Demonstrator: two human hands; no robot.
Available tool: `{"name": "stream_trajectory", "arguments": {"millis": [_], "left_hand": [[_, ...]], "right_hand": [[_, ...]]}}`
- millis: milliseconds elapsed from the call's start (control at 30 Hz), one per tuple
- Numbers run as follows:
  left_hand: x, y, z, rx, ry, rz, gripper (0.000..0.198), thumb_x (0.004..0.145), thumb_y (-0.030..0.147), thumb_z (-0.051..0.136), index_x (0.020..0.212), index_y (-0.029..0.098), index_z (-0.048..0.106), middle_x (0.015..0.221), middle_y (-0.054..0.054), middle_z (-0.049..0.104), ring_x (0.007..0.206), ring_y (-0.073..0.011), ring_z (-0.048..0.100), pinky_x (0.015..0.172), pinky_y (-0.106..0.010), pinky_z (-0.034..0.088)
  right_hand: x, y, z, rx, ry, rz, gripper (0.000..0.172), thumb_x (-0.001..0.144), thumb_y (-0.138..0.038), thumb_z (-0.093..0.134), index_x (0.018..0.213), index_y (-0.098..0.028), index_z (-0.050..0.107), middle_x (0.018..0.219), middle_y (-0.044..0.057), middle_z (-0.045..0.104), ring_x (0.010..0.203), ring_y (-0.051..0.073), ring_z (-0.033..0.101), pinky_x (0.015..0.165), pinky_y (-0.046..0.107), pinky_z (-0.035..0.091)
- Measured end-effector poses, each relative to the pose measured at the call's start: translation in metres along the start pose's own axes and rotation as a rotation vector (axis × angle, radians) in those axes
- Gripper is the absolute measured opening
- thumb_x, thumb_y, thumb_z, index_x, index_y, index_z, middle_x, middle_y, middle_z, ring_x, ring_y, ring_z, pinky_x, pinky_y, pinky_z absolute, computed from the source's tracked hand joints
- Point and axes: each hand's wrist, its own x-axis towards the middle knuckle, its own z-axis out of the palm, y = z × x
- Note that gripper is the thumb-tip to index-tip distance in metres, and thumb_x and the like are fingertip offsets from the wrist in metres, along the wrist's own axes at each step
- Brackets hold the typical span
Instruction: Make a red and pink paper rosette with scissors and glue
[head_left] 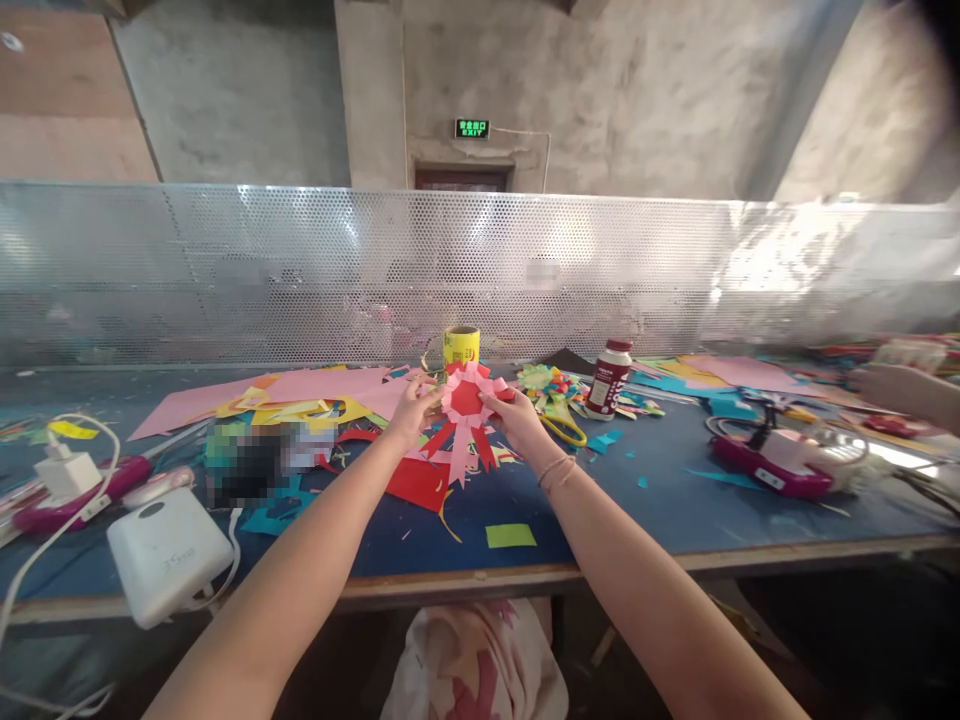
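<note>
So the thing in hand is a paper flower [466, 398], pink loops around a red middle, held just on the near side of the yellow can [460, 346] (could be a cup, hard to say) and overlapping its base from this view. Its long axis points from the can back toward the person: round head at the can end, red and pink tails hanging off the near end.

It sits right between the hands, so neither is really nearer. The left hand [414, 408] has its fingertips closed on the edge left of the can, and the right hand [514, 415] is pinching the edge right of it, thumb over the front. Can't tell if the tails touch the table [637, 525].

Nearer than the can there's some red paper [420, 485], then a small green slip [511, 536]. Right of the can: yellow-handled scissors [574, 436], a dark red bottle [610, 380] and loads of scraps. Left of it, big pink sheets [330, 384]. Behind it, a metal mesh screen [637, 270]. Way off to its right, somebody else's arm [911, 392].
</note>
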Motion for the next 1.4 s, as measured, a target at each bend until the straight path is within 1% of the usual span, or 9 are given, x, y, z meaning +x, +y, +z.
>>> {"name": "stream_trajectory", "arguments": {"millis": [167,300,667,867,1000,1100,1200,1300,1400], "left_hand": [[-0.001,0.003,0.001,0.104,0.084,0.041,0.051,0.060,0.016,0.074,0.105,0.019,0.051,0.084,-0.003,0.060,0.065,-0.0129,0.062,0.063,-0.032,0.054],[-0.001,0.008,0.000,0.108,0.077,0.039,0.046,0.060,0.011,0.072,0.102,0.019,0.053,0.080,-0.001,0.061,0.061,-0.0113,0.060,0.062,-0.031,0.054],[-0.001,0.025,-0.008,0.100,0.112,-0.149,0.031,0.058,0.005,0.071,0.078,0.017,0.050,0.064,0.002,0.059,0.054,-0.0102,0.059,0.063,-0.030,0.053],[0.001,0.021,-0.015,0.271,0.142,-0.132,0.029,0.060,0.003,0.067,0.079,0.016,0.050,0.061,0.004,0.055,0.051,-0.0094,0.057,0.060,-0.031,0.053],[0.005,0.018,-0.017,0.333,0.179,-0.060,0.026,0.061,0.004,0.067,0.077,0.016,0.050,0.065,0.003,0.056,0.052,-0.0091,0.056,0.062,-0.033,0.053],[0.003,0.016,-0.017,0.310,0.159,-0.079,0.027,0.061,0.005,0.067,0.080,0.016,0.051,0.064,0.003,0.056,0.052,-0.0094,0.057,0.063,-0.032,0.052],[0.001,0.015,-0.016,0.259,0.070,-0.186,0.033,0.058,0.006,0.070,0.081,0.017,0.050,0.061,0.003,0.056,0.054,-0.0107,0.058,0.066,-0.030,0.052],[0.004,0.015,-0.019,0.308,0.014,-0.274,0.030,0.060,0.018,0.073,0.081,0.017,0.051,0.065,0.000,0.060,0.059,-0.0142,0.061,0.064,-0.030,0.051],[0.014,0.015,-0.033,0.402,0.137,-0.240,0.021,0.072,0.036,0.062,0.081,0.019,0.055,0.071,-0.004,0.063,0.064,-0.0162,0.062,0.061,-0.028,0.048]], "right_hand": [[0.000,-0.001,0.002,-0.014,-0.001,-0.009,0.032,0.051,-0.027,0.080,0.071,-0.017,0.058,0.071,0.000,0.066,0.062,0.010,0.062,0.056,0.020,0.054],[-0.001,-0.003,0.002,-0.007,-0.024,-0.014,0.035,0.050,-0.030,0.081,0.073,-0.017,0.058,0.073,0.001,0.066,0.062,0.010,0.062,0.056,0.020,0.053],[-0.001,-0.012,-0.004,0.009,-0.056,0.092,0.029,0.074,-0.046,0.061,0.080,-0.018,0.058,0.068,0.004,0.065,0.053,0.012,0.059,0.051,0.025,0.053],[-0.002,-0.009,-0.004,-0.009,-0.086,0.092,0.025,0.066,-0.036,0.070,0.078,-0.018,0.056,0.074,0.002,0.066,0.055,0.012,0.061,0.051,0.023,0.052],[-0.002,-0.006,-0.002,-0.050,-0.127,0.082,0.029,0.061,-0.032,0.075,0.073,-0.017,0.053,0.069,-0.001,0.063,0.054,0.009,0.059,0.051,0.021,0.052],[-0.002,-0.004,-0.001,-0.081,-0.120,0.094,0.028,0.063,-0.029,0.074,0.075,-0.018,0.052,0.065,-0.003,0.061,0.052,0.008,0.058,0.049,0.019,0.051],[0.000,0.000,-0.002,-0.156,-0.085,0.159,0.022,0.066,-0.024,0.072,0.073,-0.018,0.052,0.060,-0.002,0.060,0.048,0.007,0.056,0.043,0.017,0.048],[0.003,0.003,-0.005,-0.225,-0.015,0.203,0.020,0.063,-0.015,0.071,0.068,-0.016,0.052,0.055,-0.002,0.058,0.045,0.008,0.054,0.041,0.017,0.047],[0.009,0.003,-0.012,-0.172,0.048,0.129,0.019,0.062,-0.014,0.071,0.069,-0.017,0.053,0.059,-0.001,0.060,0.049,0.009,0.057,0.044,0.018,0.049]]}}
